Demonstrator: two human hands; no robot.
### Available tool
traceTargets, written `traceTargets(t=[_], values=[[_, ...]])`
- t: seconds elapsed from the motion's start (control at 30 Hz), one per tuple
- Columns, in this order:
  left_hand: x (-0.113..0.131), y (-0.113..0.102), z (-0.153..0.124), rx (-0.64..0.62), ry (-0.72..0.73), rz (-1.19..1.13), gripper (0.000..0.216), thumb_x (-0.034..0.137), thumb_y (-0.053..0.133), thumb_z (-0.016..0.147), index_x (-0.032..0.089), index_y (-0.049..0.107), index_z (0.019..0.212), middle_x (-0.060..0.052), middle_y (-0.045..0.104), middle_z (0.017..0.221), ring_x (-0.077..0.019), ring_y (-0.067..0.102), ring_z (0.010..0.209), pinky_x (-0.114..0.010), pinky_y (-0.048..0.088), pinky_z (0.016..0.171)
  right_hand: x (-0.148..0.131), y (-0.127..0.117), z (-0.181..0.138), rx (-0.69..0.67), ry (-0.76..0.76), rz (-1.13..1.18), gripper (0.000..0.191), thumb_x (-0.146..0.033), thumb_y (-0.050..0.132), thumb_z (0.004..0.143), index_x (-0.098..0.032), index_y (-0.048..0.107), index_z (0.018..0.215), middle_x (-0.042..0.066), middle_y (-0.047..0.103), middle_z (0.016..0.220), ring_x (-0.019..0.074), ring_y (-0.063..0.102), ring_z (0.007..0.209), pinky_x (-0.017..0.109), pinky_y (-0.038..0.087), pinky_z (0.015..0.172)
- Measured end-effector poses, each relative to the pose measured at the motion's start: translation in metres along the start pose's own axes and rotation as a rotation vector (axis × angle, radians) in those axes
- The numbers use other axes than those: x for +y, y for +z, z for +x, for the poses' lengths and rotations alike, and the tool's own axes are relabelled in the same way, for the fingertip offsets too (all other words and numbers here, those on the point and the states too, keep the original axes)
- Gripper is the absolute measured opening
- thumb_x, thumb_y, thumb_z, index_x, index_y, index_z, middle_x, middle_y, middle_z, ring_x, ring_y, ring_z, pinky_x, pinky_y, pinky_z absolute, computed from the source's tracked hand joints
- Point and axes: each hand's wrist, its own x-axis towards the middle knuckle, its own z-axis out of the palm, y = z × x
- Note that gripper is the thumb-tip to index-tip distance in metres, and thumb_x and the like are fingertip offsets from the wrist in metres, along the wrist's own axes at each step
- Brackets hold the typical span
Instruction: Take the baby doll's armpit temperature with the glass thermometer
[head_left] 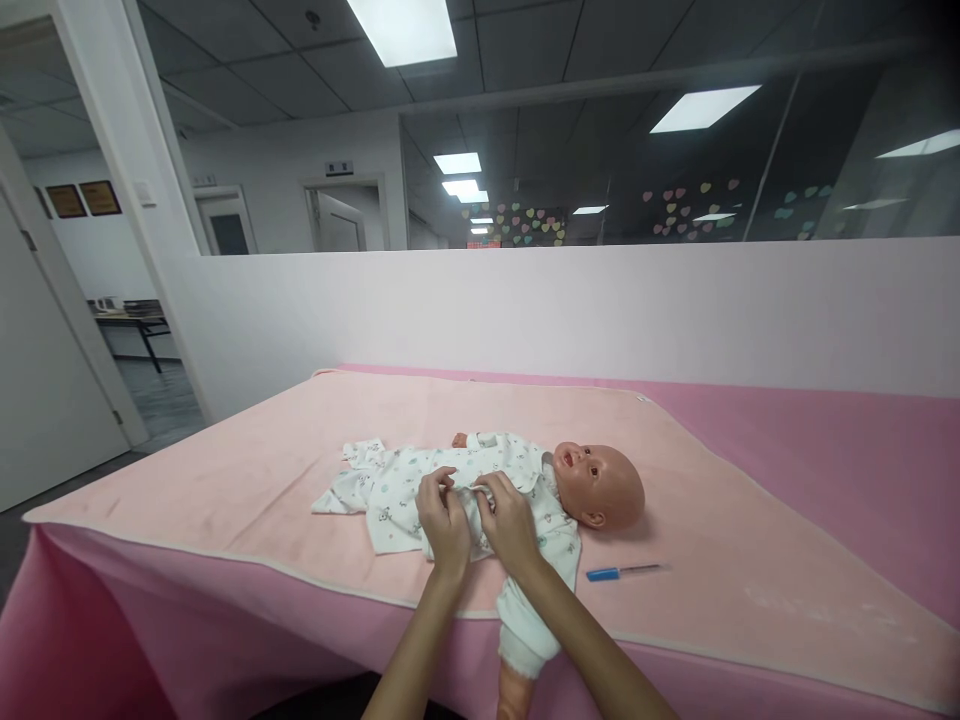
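A baby doll (600, 485) lies on its back, its head to the right, dressed in a white patterned baby shirt (405, 490) and trousers (345, 492). Over the doll's front, my right hand (511, 520) pinches a fold of the shirt between thumb and fingers. Just left of it, my left hand (444, 520) has its fingers curled together above the shirt; what lies between the fingertips is too small to make out. One doll arm (516, 690) in a white sleeve (525, 630) reaches past the table's near edge, beneath my right forearm.
A blue-capped pen (626, 572) lies near the doll's head. A peach blanket (225, 475) covers much of the table, over a pink cloth (862, 480) that hangs down in front. Behind stands a white half-wall (562, 310) with glass above, and a door (52, 350) is at left.
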Motion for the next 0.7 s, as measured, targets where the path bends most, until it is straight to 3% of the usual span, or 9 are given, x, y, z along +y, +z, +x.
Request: traceTargets(t=[0.1, 0.2, 0.43, 0.7], values=[[0.0014, -0.001, 0.0005, -0.042, -0.004, 0.124, 0.03, 0.008, 0.037, 0.07, 0.021, 0.055, 0.089, -0.002, 0.059, 0.086, -0.0188, 0.051, 0.086, -0.036, 0.034, 0.083, 0.0033, 0.0018, -0.0003, 0.032, 0.032, -0.005, 0.011, -0.019, 0.046, 0.082, -0.018, 0.056, 0.081, 0.002, 0.059, 0.077, 0.0144, 0.055, 0.068, 0.023, 0.039, 0.063], [0.0012, -0.0009, 0.0001, -0.087, -0.005, 0.215, 0.027, 0.01, 0.039, 0.072, 0.023, 0.057, 0.087, 0.0, 0.062, 0.079, -0.0198, 0.052, 0.085, -0.039, 0.028, 0.087, 0.0061, 0.0035, -0.0008, 0.043, 0.043, -0.011, 0.01, -0.023, 0.047, 0.081, -0.018, 0.055, 0.077, 0.002, 0.058, 0.074, 0.0151, 0.055, 0.067, 0.024, 0.039, 0.063], [-0.0008, -0.0006, -0.0001, -0.052, -0.03, 0.273, 0.021, 0.018, 0.038, 0.08, 0.022, 0.056, 0.089, -0.001, 0.061, 0.078, -0.0193, 0.051, 0.081, -0.037, 0.026, 0.086, 0.0058, 0.0041, -0.0003, 0.059, 0.045, -0.026, 0.012, -0.026, 0.047, 0.082, -0.019, 0.055, 0.077, 0.002, 0.058, 0.074, 0.0148, 0.054, 0.065, 0.024, 0.038, 0.06], [0.0002, -0.0015, -0.0007, -0.093, -0.007, 0.284, 0.024, 0.013, 0.041, 0.072, 0.024, 0.058, 0.085, 0.0, 0.06, 0.073, -0.0203, 0.05, 0.078, -0.037, 0.024, 0.083, 0.0034, 0.0029, -0.0004, 0.083, 0.064, 0.0, 0.016, -0.029, 0.047, 0.082, -0.018, 0.057, 0.081, 0.003, 0.059, 0.075, 0.0138, 0.052, 0.061, 0.024, 0.039, 0.059]])
